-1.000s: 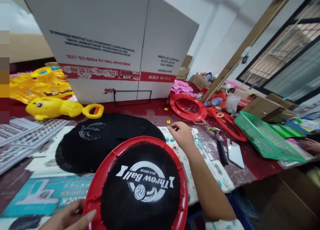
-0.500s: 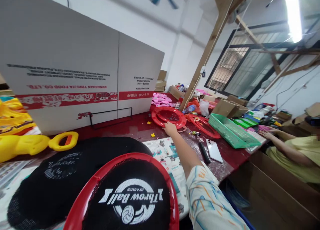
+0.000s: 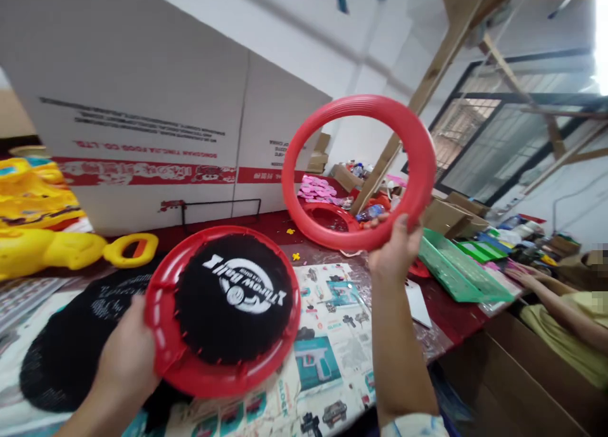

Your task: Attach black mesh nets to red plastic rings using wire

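Note:
My left hand point(image 3: 130, 342) grips the left rim of a red plastic disc with black mesh point(image 3: 204, 297) stretched over its middle and white "Throw Ball" lettering. The disc is tilted a little above the printed sheet on the table. In my right hand point(image 3: 396, 250) is a plain red plastic ring point(image 3: 418, 164), held up by its lower right side, with an open centre. Loose black mesh pieces point(image 3: 61, 361) lie at the left, partly behind my left hand. Another red ring point(image 3: 349, 220) rests on the table beyond the raised one.
A large white carton point(image 3: 166, 107) stands along the back left. Yellow plastic toys point(image 3: 71, 250) lie at the left. To the right are a green basket point(image 3: 446, 278), a white phone point(image 3: 418, 304) and a co-worker's arm point(image 3: 555, 297). Pink pieces point(image 3: 318, 190) are piled behind.
My right hand has lifted a red ring off the table and brought it nearer. My left hand has come into view holding the mesh disc, which is now higher and farther forward.

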The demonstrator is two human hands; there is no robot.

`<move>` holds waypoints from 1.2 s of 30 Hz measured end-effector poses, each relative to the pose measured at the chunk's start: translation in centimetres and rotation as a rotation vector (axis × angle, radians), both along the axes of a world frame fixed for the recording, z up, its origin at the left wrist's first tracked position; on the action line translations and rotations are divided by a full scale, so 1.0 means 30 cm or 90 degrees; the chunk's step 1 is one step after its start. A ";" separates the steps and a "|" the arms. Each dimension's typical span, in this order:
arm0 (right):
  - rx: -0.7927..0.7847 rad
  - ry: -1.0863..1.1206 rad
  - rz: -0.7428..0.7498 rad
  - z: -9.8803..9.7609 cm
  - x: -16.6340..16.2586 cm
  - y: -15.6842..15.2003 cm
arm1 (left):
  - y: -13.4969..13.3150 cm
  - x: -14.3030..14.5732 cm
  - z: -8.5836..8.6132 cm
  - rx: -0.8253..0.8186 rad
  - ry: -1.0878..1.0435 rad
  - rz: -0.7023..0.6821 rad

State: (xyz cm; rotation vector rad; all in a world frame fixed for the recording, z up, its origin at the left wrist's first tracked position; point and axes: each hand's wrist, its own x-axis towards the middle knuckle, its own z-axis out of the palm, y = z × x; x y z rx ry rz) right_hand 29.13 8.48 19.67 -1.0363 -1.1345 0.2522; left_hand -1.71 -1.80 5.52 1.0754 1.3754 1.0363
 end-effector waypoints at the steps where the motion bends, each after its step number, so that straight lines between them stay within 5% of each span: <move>1: -0.019 0.040 0.039 -0.017 -0.017 -0.022 | 0.027 0.006 -0.001 -0.007 -0.064 0.052; 8: -0.357 0.117 0.273 -0.277 -0.145 0.017 | 0.089 -0.015 -0.054 -0.008 -0.386 0.170; 14: -0.465 0.006 0.220 -0.396 -0.145 0.106 | 0.077 -0.029 -0.059 0.006 -0.528 0.116; 20: -0.362 -0.228 0.107 -0.367 -0.174 0.068 | 0.059 0.008 -0.059 0.015 -0.581 0.098; 24: -0.328 -0.412 0.292 -0.315 -0.339 -0.107 | 0.046 0.036 -0.065 0.035 -0.607 0.081; 26: -0.254 -0.647 0.404 -0.307 -0.426 -0.194 | 0.042 0.040 -0.065 0.051 -0.626 0.051; 28: -0.189 -0.763 0.376 -0.303 -0.478 -0.247 | 0.041 0.039 -0.063 0.059 -0.646 0.012; 36: -0.114 -0.739 0.320 -0.257 -0.408 -0.239 | 0.051 0.027 -0.064 0.064 -0.705 -0.073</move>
